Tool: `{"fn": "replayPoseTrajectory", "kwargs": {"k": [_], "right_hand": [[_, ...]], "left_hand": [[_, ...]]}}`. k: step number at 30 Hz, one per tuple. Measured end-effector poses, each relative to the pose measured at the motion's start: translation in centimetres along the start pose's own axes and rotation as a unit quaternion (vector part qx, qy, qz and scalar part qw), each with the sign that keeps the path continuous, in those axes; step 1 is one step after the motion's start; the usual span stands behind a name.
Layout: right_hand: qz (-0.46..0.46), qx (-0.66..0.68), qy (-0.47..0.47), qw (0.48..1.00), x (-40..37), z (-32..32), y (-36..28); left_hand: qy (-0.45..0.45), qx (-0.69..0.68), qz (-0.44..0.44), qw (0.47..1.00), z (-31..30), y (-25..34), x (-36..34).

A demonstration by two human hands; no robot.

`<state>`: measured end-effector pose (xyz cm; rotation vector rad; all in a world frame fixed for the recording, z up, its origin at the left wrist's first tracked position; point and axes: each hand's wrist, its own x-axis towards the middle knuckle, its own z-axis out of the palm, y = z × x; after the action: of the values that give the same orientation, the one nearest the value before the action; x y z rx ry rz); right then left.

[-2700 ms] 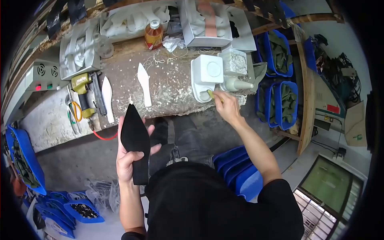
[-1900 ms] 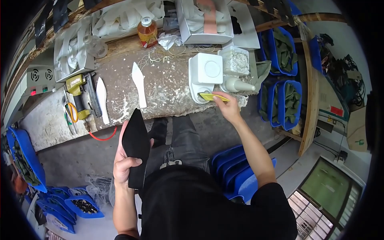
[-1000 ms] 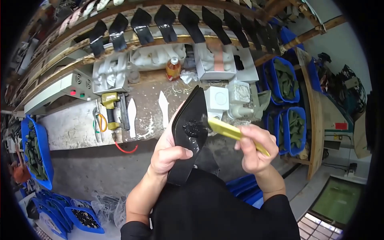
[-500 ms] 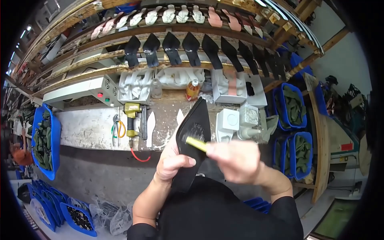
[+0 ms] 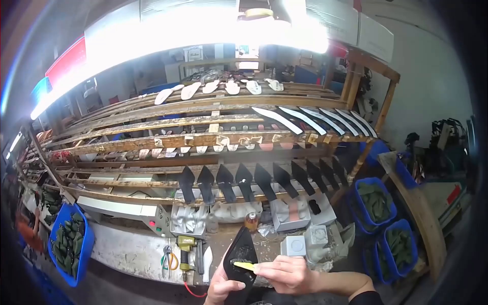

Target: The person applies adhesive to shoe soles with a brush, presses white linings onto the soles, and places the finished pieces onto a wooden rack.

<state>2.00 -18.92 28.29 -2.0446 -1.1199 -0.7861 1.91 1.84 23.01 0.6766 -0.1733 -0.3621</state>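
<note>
The black pointed sole piece (image 5: 240,252) stands upright at the bottom centre of the frame, tip up, in front of the workbench (image 5: 127,251). The left hand (image 5: 223,291) is closed round its lower part, thumb laid across the front face. The right hand (image 5: 287,274), just to the right of it, is curled shut with the fingers pinched on a yellow applicator (image 5: 244,265). The applicator's tip lies flat against the middle of the black face, where a glossy wet patch shows. By the look of it, the step in hand is spreading adhesive over that face, and only the centre seems covered. A further stroke would call for the left hand to hold the piece steady while the tip is drawn out toward the point and the edges without running over them. On the bench, left of the hands, lie a white insole blank (image 5: 207,256), a yellow nail gun (image 5: 185,248) and a pair of scissors (image 5: 169,259). To the right of the hands stands a white square box (image 5: 294,246), and an amber bottle (image 5: 251,222) is further back. A row of black pointed pieces (image 5: 254,180) stands on the wooden rack (image 5: 152,140) at mid-frame. Blue bins sit at lower left (image 5: 87,244) and lower right (image 5: 362,206).
</note>
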Motion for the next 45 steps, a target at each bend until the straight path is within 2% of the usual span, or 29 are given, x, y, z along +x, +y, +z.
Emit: {"fn": "replayPoseTrajectory", "kwargs": {"k": [1,2,3,6,8,9,10,11,13,14,18,19,23,28,29,33,38,43,45], "right_hand": [[0.004,-0.002,0.001,1.000,0.6,-0.5,0.2],[0.075,0.037,0.000,0.997,-0.1,-0.8,4.7],[0.137,0.072,-0.002,0.988,0.2,-1.4,5.9],[0.112,0.106,-0.021,0.988,0.8,-1.1,6.1],[0.001,-0.025,0.015,1.000,-0.3,0.1,4.7],[0.085,0.063,0.024,0.994,-1.0,0.4,6.3],[0.162,0.144,0.041,0.975,-1.1,0.8,8.6],[0.356,0.240,0.090,0.899,-0.1,0.4,8.8],[0.402,0.441,0.156,0.787,-0.9,-0.4,11.2],[0.405,0.439,0.151,0.788,-0.9,-0.1,11.2],[0.372,0.237,0.077,0.894,-0.1,1.5,8.5],[0.376,0.234,0.081,0.893,-0.5,0.6,8.2],[0.370,0.410,0.044,0.832,-1.1,-0.2,10.0],[0.447,0.417,0.102,0.785,0.2,-0.5,10.8],[0.445,0.416,0.095,0.787,0.7,-0.3,10.8],[0.409,0.268,0.072,0.869,-0.5,1.6,7.2],[0.364,0.326,0.061,0.870,-2.3,-0.1,5.9],[0.491,0.290,0.127,0.812,-4.2,1.1,6.8],[0.470,0.275,0.091,0.834,-4.2,1.7,7.2]], "left_hand": [[-0.011,0.020,0.003,1.000,0.0,0.5,-0.2],[-0.006,0.034,-0.009,0.999,-1.6,-1.5,2.1],[-0.006,0.047,-0.014,0.999,-2.0,-2.1,2.0],[0.017,0.031,-0.021,0.999,-2.9,-2.6,2.9],[-0.027,0.012,0.020,0.999,-2.2,-2.9,2.5],[0.001,-0.001,0.001,1.000,-2.4,-3.9,1.1],[0.013,-0.008,-0.004,1.000,-2.7,-4.4,0.4],[0.013,-0.008,0.001,1.000,-3.1,-4.5,0.8],[-0.005,-0.006,0.018,1.000,-3.6,-4.6,1.5],[-0.003,-0.011,0.019,1.000,-3.8,-5.0,1.5],[0.006,-0.060,0.044,0.997,-4.0,-5.5,0.2],[0.004,-0.060,0.037,0.997,-3.6,-5.8,-0.2],[-0.014,-0.074,0.068,0.995,-5.6,-6.3,-0.6],[0.000,-0.067,0.049,0.997,-6.3,-7.3,-1.8],[0.001,-0.071,0.055,0.996,-6.2,-7.4,-1.4],[0.036,-0.084,0.058,0.994,-5.4,-7.2,-1.5],[0.063,-0.071,0.071,0.993,-4.9,-6.9,-0.6],[0.112,-0.066,0.096,0.987,-4.7,-7.1,0.1],[0.113,-0.060,0.083,0.988,-5.2,-7.1,0.3]]}}
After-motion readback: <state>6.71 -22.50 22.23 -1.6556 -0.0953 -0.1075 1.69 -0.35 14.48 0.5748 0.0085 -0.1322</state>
